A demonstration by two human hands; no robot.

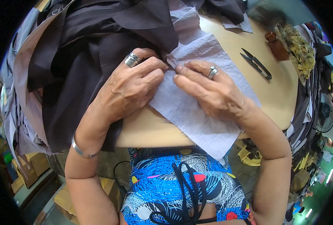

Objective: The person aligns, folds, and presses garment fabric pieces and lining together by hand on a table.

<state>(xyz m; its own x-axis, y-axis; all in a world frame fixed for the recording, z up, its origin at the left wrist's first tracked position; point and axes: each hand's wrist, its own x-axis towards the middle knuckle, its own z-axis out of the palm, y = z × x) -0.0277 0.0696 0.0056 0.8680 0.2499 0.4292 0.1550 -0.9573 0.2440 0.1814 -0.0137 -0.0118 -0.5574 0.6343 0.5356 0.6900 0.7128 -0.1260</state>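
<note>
My left hand (138,77) is closed in a pinch at the edge of a large dark brown cloth (80,67), which is heaped in folds across the left of the table. My right hand (213,84) pinches a small fold of a pale lavender cloth (183,108) close beside the left fingertips. The two cloths meet between my hands, and the fingers partly hide that spot. The lavender cloth lies under my right hand, with one corner hanging over the table's front edge. Black thread snips (255,63) lie to the right, touched by neither hand.
The beige tabletop (267,90) has a curved front edge. A reddish-brown container (277,45) beside yellowish fibrous scraps (301,50) stands at the far right. More cloth hangs off both sides. A fan (326,112) is beyond the right side, and cardboard boxes (67,198) sit below left.
</note>
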